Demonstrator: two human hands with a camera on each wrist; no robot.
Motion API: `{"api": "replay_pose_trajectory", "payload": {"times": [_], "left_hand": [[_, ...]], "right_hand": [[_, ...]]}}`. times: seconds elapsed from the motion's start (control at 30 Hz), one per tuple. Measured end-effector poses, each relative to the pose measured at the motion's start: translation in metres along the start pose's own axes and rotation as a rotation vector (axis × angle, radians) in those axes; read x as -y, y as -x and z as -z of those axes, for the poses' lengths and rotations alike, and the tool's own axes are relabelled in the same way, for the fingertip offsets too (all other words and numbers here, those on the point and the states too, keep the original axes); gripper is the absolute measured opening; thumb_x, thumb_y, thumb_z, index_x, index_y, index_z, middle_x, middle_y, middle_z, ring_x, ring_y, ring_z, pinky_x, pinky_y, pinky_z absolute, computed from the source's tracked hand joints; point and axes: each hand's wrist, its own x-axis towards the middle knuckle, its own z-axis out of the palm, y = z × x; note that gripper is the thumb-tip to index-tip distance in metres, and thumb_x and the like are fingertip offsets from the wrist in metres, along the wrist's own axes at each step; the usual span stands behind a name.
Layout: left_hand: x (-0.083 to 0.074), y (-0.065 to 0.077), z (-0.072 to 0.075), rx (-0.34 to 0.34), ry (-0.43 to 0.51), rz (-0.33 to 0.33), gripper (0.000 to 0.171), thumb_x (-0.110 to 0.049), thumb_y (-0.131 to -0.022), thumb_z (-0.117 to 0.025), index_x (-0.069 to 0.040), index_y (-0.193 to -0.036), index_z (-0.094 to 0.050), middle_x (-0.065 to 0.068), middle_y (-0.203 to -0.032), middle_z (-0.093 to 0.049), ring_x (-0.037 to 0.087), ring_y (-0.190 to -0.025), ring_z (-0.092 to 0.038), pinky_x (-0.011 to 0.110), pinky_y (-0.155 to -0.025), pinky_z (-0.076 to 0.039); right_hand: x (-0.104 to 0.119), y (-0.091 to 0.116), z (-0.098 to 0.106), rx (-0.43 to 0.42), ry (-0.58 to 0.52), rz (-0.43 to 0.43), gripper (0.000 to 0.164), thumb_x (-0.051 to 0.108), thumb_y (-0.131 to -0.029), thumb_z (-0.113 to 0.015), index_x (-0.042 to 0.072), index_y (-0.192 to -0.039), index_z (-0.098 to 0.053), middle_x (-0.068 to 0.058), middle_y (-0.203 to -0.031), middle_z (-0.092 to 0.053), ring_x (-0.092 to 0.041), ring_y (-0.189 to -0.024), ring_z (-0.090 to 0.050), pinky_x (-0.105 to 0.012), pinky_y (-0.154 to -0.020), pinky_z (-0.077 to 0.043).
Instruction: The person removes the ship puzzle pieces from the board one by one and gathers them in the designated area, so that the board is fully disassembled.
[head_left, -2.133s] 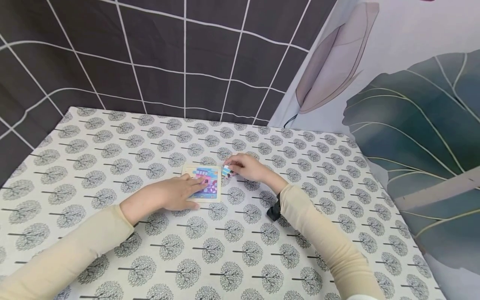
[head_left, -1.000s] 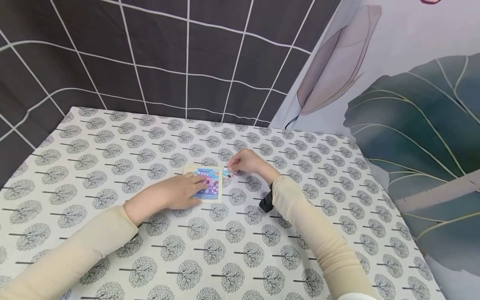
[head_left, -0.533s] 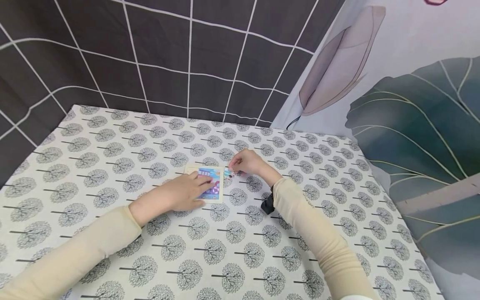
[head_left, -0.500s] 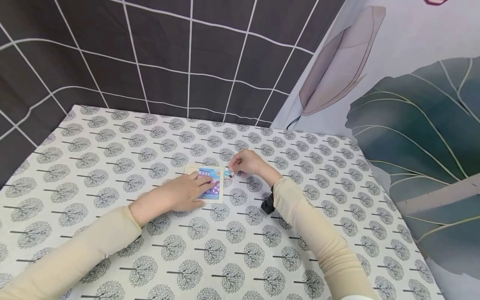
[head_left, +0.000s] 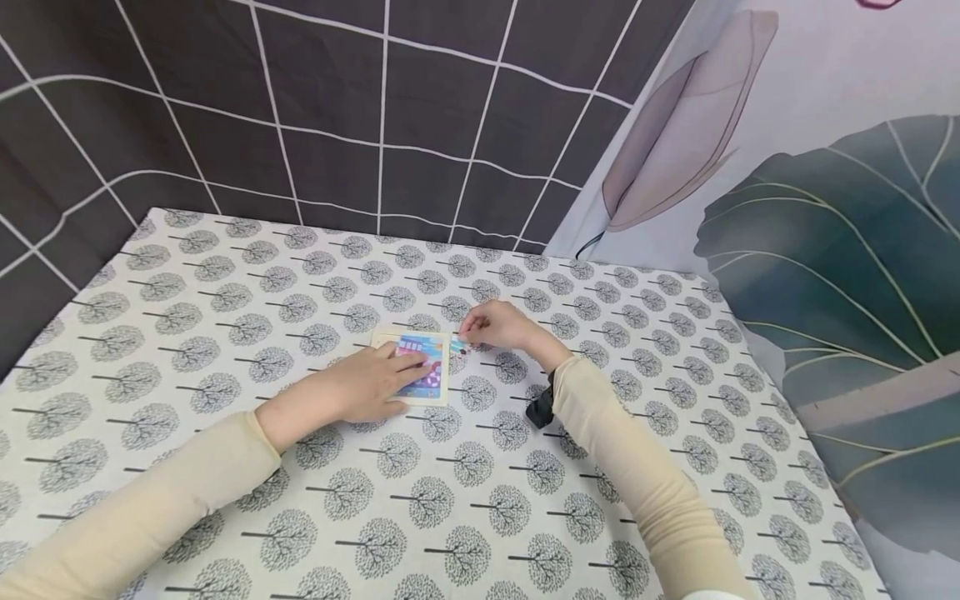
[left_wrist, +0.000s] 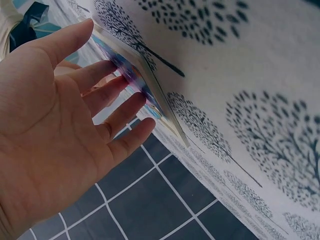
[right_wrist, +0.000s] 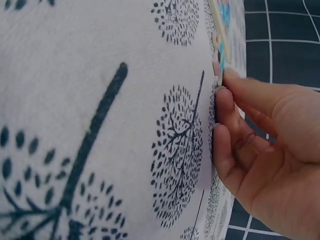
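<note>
A small square picture puzzle in a pale wooden frame [head_left: 445, 385] lies on the cloth in the head view, showing pink, purple and blue. My left hand [head_left: 366, 385] rests on its left side with fingers spread, covering part of the picture. From the left wrist, the fingertips [left_wrist: 138, 100] touch the picture's face just inside the frame's edge [left_wrist: 159, 100]. Beside the frame's upper right side, my right hand [head_left: 497, 323] pinches a small colourful puzzle piece [head_left: 459, 347] between thumb and fingers. The right wrist view shows this piece [right_wrist: 219, 56] near the cloth, its end partly behind the thumb.
White cloth with printed trees [head_left: 465, 467] covers the table. Behind it hangs a dark curtain with white grid lines [head_left: 322, 108]. A leaf-patterned curtain [head_left: 840, 275] stands to the right. A black strap device [head_left: 540, 408] is on the right wrist.
My right hand has shifted its grip, so less of the puzzle piece shows than before. The left hand stays on the puzzle, moved only slightly. The head view has shifted a little.
</note>
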Motion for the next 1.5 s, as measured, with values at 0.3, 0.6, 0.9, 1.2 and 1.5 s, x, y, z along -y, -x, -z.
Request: {"api": "replay_pose_trajectory", "payload": {"times": [0.3, 0.6, 0.9, 1.2, 1.5], "left_hand": [[0.002, 0.001, 0.002, 0.011, -0.009, -0.003, 0.060, -0.033, -0.093, -0.053, -0.007, -0.144, -0.034, 0.010, -0.151, -0.030, 0.042, -0.134, -0.028, 0.057, -0.108, -0.028], [0.002, 0.000, 0.001, 0.023, -0.021, 0.019, 0.061, -0.035, -0.093, -0.053, -0.010, -0.145, -0.034, 0.009, -0.151, -0.030, 0.038, -0.135, -0.028, 0.054, -0.109, -0.029], [-0.001, 0.000, 0.001, 0.012, -0.006, 0.024, 0.061, -0.034, -0.093, -0.054, -0.008, -0.145, -0.033, 0.010, -0.151, -0.028, 0.038, -0.137, -0.023, 0.057, -0.109, -0.028], [0.000, -0.001, 0.000, 0.002, -0.028, 0.023, 0.060, -0.030, -0.093, -0.053, -0.005, -0.144, -0.034, 0.012, -0.150, -0.030, 0.037, -0.137, -0.023, 0.056, -0.108, -0.030], [-0.001, 0.000, -0.002, -0.001, -0.019, 0.037, 0.060, -0.031, -0.093, -0.052, -0.005, -0.144, -0.033, 0.012, -0.151, -0.029, 0.036, -0.138, -0.021, 0.056, -0.108, -0.029]], "right_hand": [[-0.001, -0.005, 0.005, -0.100, -0.058, 0.103, 0.015, 0.022, -0.089, -0.064, 0.013, -0.099, -0.069, 0.000, -0.098, -0.066, -0.014, -0.090, -0.058, -0.028, -0.083, -0.050], [0.016, -0.015, -0.002, -0.067, -0.118, 0.169, 0.020, 0.022, -0.086, -0.068, 0.011, -0.103, -0.069, -0.001, -0.099, -0.066, -0.014, -0.088, -0.060, -0.025, -0.078, -0.052], [0.034, -0.024, -0.010, -0.027, -0.086, 0.196, 0.024, 0.023, -0.084, -0.070, 0.013, -0.106, -0.068, 0.001, -0.105, -0.067, -0.012, -0.097, -0.060, -0.022, -0.087, -0.050], [0.044, -0.033, -0.022, 0.034, -0.082, 0.218, 0.020, 0.022, -0.090, -0.063, 0.012, -0.106, -0.068, 0.001, -0.104, -0.067, -0.010, -0.092, -0.060, -0.023, -0.088, -0.048], [0.049, -0.040, -0.032, 0.044, -0.003, 0.214, 0.019, 0.027, -0.091, -0.060, 0.016, -0.104, -0.070, 0.004, -0.102, -0.067, -0.007, -0.088, -0.059, -0.022, -0.085, -0.047]]}}
